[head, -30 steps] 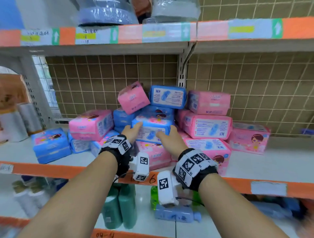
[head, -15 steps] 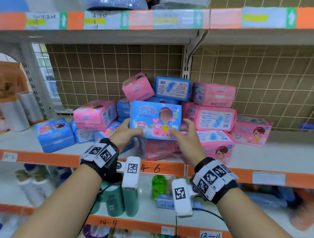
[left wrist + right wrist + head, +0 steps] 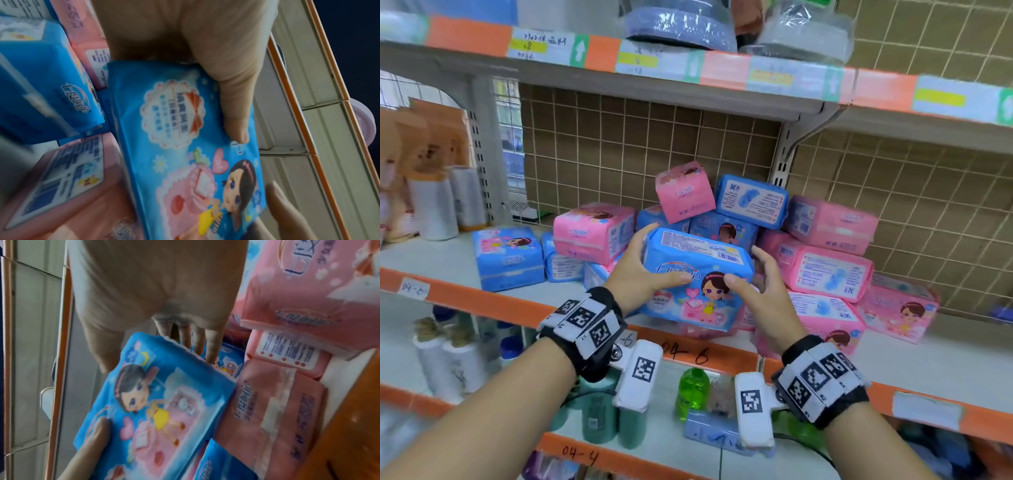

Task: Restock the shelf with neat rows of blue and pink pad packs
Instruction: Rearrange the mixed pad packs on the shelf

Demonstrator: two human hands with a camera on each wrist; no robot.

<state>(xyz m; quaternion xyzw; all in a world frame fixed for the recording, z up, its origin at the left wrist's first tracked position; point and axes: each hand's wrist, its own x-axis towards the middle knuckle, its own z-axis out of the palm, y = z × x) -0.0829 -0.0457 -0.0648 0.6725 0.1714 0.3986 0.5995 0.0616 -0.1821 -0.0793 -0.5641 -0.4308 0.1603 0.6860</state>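
Observation:
Both my hands hold one blue pad pack with a cartoon girl on its front, lifted just in front of the heap. My left hand grips its left end, thumb on the front and fingers behind. My right hand grips the right end the same way. The left wrist view shows my left hand with its thumb pressed on the blue pad pack. In the right wrist view my right hand reaches behind the blue pad pack. A jumbled pile of pink packs and blue packs lies behind.
The white shelf has an orange front edge marked 04-6. A blue pack and a pink pack sit to the left. White rolls stand far left. Wire mesh backs the shelf; bottles stand below.
Both hands lifted the blue pack off the pile and turned its front towards me. It now tilts so its top face shows, held slightly closer.

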